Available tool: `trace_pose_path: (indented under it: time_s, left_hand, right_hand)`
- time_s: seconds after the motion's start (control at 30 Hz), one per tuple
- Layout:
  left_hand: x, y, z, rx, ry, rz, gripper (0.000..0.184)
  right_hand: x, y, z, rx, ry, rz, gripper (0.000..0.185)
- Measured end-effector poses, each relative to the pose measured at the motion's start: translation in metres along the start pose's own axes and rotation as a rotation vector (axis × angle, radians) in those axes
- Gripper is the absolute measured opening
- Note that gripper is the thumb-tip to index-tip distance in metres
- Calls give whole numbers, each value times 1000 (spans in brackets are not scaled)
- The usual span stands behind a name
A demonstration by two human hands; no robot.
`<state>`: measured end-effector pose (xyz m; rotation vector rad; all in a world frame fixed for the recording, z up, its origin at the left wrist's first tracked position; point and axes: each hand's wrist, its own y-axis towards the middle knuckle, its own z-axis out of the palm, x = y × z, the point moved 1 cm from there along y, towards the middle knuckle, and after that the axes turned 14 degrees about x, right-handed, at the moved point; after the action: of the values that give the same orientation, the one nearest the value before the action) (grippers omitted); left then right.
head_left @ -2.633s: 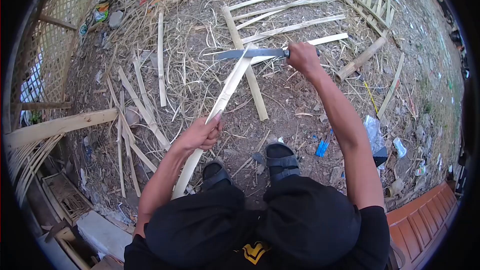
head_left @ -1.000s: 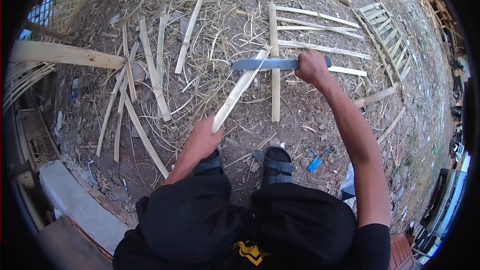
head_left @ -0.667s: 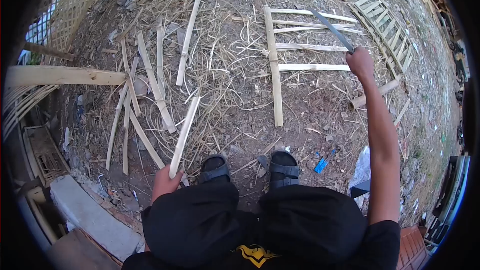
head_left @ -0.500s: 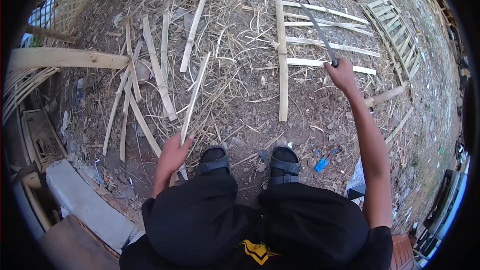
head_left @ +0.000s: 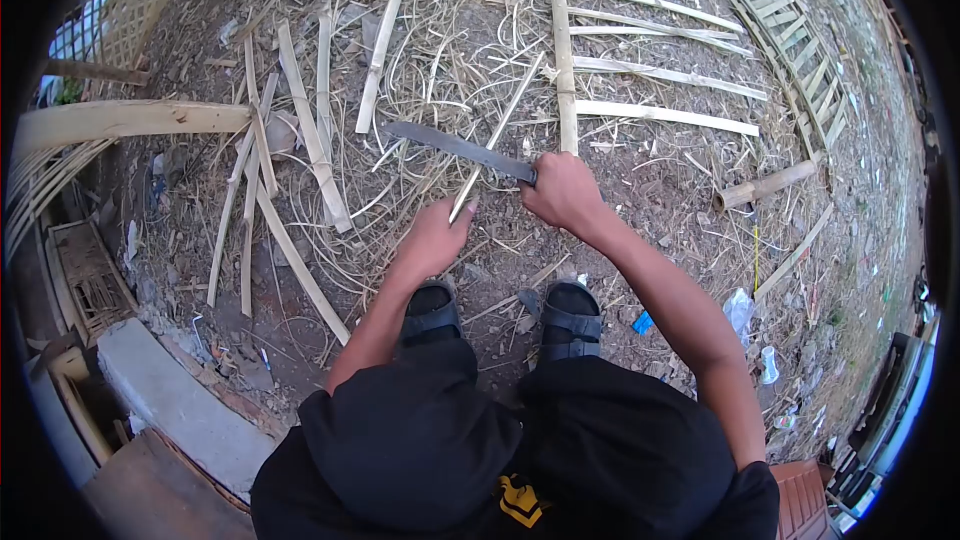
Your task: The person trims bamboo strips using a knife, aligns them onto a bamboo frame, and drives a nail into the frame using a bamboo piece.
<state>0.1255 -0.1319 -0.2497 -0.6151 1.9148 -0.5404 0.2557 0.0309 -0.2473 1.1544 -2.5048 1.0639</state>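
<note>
My left hand is closed around the lower end of a thin bamboo strip, which slants up and to the right. In my right hand is the handle of a machete. Its dark blade points left and crosses the strip just above my left hand; I cannot tell whether the edge is pressed into it. Beyond my right hand lies an upright bamboo piece with several slats running right from it, its lower end hidden by that hand.
Several loose bamboo strips lie on the ground to the left, among curly shavings. A slatted bamboo frame and a bamboo tube are at right. A concrete block sits at lower left. My sandals stand in front.
My right hand has swung the machete down and left, from over the slats to across the strip. My left hand has moved up and right with the strip.
</note>
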Motion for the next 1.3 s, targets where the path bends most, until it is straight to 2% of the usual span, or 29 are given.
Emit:
trace_pose_path:
  time_s: [0.27,0.4,0.47,0.53,0.6,0.63,0.73,0.8,0.83,0.9,0.93,0.97,1.03,1.1,1.2,1.3]
  left_hand:
    - [-4,-4,0,-38,20,-6,42]
    - [-9,-10,-1,-45,12,-25,42]
    - [10,-9,13,-45,25,-10,41]
    - [15,-18,16,-48,48,16,39]
    - [15,-48,15,80,-29,-85,35]
    - [19,-59,18,76,-15,-87,35]
    - [39,-89,0,-37,-89,-45,36]
    - [52,-80,-26,-222,67,-195,36]
    - [47,-77,-33,-251,48,-215,32]
    - [47,-63,-27,-264,112,-219,30]
    - [44,-54,-26,-278,196,-206,27]
    - [34,-45,-23,-227,244,-253,24]
    - [23,-31,-16,-213,287,-207,25]
    - [13,-19,-11,-230,334,-104,28]
    - [1,-12,-13,-195,320,-95,29]
    - [2,-10,-8,-183,287,-33,29]
  right_hand:
    - [2,-1,-5,17,-4,-3,28]
    - [-3,9,-10,49,-90,0,27]
    - [-11,13,-7,69,-126,7,27]
    - [-24,26,-7,50,-270,-14,28]
    - [-86,42,-41,-127,72,459,28]
    - [-136,36,-66,-216,30,568,31]
    - [-203,-2,-107,-436,-21,625,41]
    - [-190,1,-100,-499,26,558,42]
    - [-182,-2,-96,-555,72,508,43]
    - [-118,0,-75,-323,246,427,39]
    - [-81,-1,-63,-237,117,351,35]
    - [-50,0,-49,-113,206,248,33]
    - [3,-2,-28,31,122,96,31]
    - [21,0,-9,93,112,25,30]
    - [23,8,13,92,-6,-15,27]
    - [11,13,16,10,-25,-32,24]
